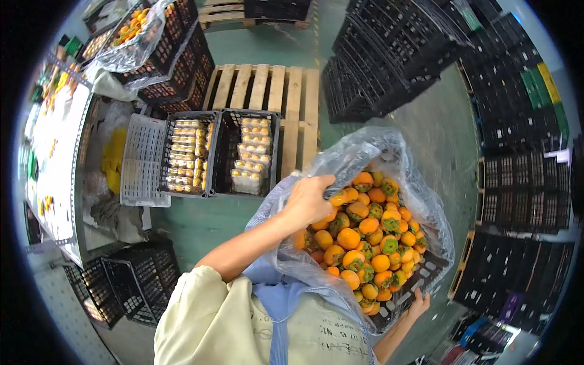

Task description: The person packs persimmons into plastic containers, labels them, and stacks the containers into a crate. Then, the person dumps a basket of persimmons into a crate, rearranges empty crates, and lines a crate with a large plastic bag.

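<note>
Close to my body is a black plastic crate [429,271] lined with a clear plastic bag [420,188] and heaped with orange persimmons [350,238], several with green calyxes. My left hand [311,199] is closed on the bag at the crate's left side; whether it also grips the rim beneath is hidden. At the near right corner, my right hand [416,306] is wrapped round the crate's edge, its fingers partly out of sight. The bag's far edge stands up loosely above the fruit.
Two black crates with packed fruit trays [252,155] stand by a wooden pallet [292,91]. Tall stacks of black crates [389,61] rise ahead and along the right. A lit worktable [61,158] is at left, with more empty crates [143,280] below.
</note>
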Tool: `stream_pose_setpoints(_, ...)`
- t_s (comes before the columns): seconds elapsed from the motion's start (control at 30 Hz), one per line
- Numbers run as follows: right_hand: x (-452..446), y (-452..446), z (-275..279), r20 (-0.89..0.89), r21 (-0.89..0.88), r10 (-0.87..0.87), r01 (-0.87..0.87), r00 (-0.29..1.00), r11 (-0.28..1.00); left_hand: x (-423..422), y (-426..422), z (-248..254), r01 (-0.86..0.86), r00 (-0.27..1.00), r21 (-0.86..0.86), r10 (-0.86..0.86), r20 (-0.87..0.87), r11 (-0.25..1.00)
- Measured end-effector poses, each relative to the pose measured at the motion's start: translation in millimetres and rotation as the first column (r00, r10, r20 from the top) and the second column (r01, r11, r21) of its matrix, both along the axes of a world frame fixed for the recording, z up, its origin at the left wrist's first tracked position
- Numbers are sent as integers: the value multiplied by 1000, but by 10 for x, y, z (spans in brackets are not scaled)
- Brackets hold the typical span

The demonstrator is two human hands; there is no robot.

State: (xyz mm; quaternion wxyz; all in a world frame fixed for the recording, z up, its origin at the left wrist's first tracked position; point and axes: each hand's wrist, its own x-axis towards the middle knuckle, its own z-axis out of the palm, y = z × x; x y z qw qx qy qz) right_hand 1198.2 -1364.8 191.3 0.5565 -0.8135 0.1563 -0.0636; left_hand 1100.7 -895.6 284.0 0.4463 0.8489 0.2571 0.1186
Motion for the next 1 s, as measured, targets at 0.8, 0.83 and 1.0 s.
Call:
stream_pose_setpoints(0.8,4482,8210,2741,33,-80,980,-977,194,196,609,3529,2345,-938,136,-319,991,14,134)
stream_pose_setpoints(0.83,4430,8546,2927,9,-71,991,-989,133,133,669,3552,2461,-921,70,-383,997,11,69)
stream_pose_setpoints(1.0,4689,10287,3099,-30,-31,982,-982,-186,-187,1179,3839,2302,-944,-171,-293,984,47,-150)
